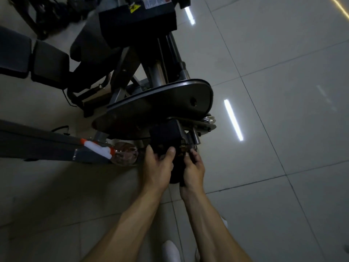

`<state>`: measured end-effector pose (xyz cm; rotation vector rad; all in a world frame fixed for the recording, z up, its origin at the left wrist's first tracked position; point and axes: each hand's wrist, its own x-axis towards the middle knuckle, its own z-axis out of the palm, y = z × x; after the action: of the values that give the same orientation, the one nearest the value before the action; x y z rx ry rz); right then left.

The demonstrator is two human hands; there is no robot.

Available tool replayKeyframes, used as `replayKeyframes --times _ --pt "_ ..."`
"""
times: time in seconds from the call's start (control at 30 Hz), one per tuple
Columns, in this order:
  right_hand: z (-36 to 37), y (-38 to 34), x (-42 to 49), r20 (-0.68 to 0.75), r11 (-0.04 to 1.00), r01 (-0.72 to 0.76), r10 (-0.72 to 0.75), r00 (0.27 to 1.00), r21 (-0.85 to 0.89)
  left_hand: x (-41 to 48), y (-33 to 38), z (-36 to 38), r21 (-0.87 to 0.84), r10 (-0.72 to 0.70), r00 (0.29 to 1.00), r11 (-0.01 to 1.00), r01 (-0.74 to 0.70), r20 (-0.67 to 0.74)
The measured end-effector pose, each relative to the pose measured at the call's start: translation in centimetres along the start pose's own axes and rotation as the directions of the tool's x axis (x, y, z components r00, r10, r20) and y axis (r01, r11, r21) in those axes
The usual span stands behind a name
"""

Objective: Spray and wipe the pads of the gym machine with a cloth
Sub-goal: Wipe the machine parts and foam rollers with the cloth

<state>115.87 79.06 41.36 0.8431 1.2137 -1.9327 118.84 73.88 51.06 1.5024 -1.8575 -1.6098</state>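
A dark cloth (pixel 176 172) hangs between my two hands, just under a small black pad (pixel 165 133) at the near end of the gym machine (pixel 160 104). My left hand (pixel 157 165) grips the cloth's upper left part, with the thumb pressed against the pad's lower edge. My right hand (pixel 194 170) pinches the cloth's right side beside a metal pin of the machine. A spray bottle (pixel 113 151) with a white and orange trigger head lies on a grey bench pad (pixel 47 146) at the left.
Two black bench pads (pixel 34 59) stand at the far left. The machine's weight stack housing (pixel 137 19) rises at the top. Glossy floor tiles (pixel 283 91) spread to the right, with light strips reflected. My white shoes (pixel 171 251) show at the bottom.
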Motion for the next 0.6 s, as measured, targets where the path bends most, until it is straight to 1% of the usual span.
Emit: replayKeyframes --times 0.07,0.13,0.17,0.23,0.27,0.33,0.4,0.43,0.5,0.57,0.6 --pt "0.1 0.8 -0.3 0.041 0.994 0.001 0.004 0.999 -0.112 -0.4 -1.6 -1.2 -0.081 -0.056 0.997 0.995 0.051 -0.051" --pt "0.0 1.5 -1.0 0.128 0.963 0.000 0.036 0.991 -0.270 -0.7 -3.5 -2.4 -0.114 -0.165 0.978 0.982 0.151 -0.125" --pt "-0.2 1.5 -1.4 0.179 0.929 0.024 0.045 0.983 -0.369 -0.7 -4.5 -2.6 -0.116 -0.229 0.966 0.970 0.215 -0.119" --pt "-0.7 1.5 -2.9 0.260 0.847 0.094 0.053 0.964 -0.522 -0.9 -6.3 -2.7 -0.154 -0.334 0.943 0.932 0.328 -0.012" --pt "-0.9 1.6 -3.8 0.278 0.812 0.123 0.050 0.959 -0.570 -1.0 -7.0 -2.8 -0.183 -0.354 0.934 0.916 0.356 0.048" --pt "-1.4 1.2 -5.8 0.278 0.773 0.141 0.047 0.959 -0.619 -1.5 -7.9 -2.9 -0.224 -0.356 0.929 0.902 0.370 0.100" --pt "-2.2 0.3 -7.3 0.261 0.779 0.100 0.085 0.962 -0.619 -2.1 -8.5 -2.4 -0.234 -0.347 0.932 0.902 0.362 0.103" --pt "-2.4 -0.3 -7.7 0.261 0.763 0.126 0.058 0.964 -0.634 -2.1 -8.6 -2.4 -0.261 -0.354 0.929 0.892 0.369 0.106" --pt "-2.8 -1.9 -8.2 0.248 0.683 0.253 -0.109 0.963 -0.685 -1.6 -7.8 -2.2 -0.334 -0.365 0.920 0.858 0.391 0.140" --pt "-2.8 -4.1 -8.4 0.225 0.603 0.381 -0.320 0.920 -0.701 -0.2 -6.7 -2.0 -0.420 -0.403 0.898 0.794 0.440 0.178" --pt "-2.5 -5.2 -8.5 0.221 0.577 0.432 -0.401 0.889 -0.693 0.6 -5.8 -1.9 -0.447 -0.423 0.879 0.758 0.475 0.218"
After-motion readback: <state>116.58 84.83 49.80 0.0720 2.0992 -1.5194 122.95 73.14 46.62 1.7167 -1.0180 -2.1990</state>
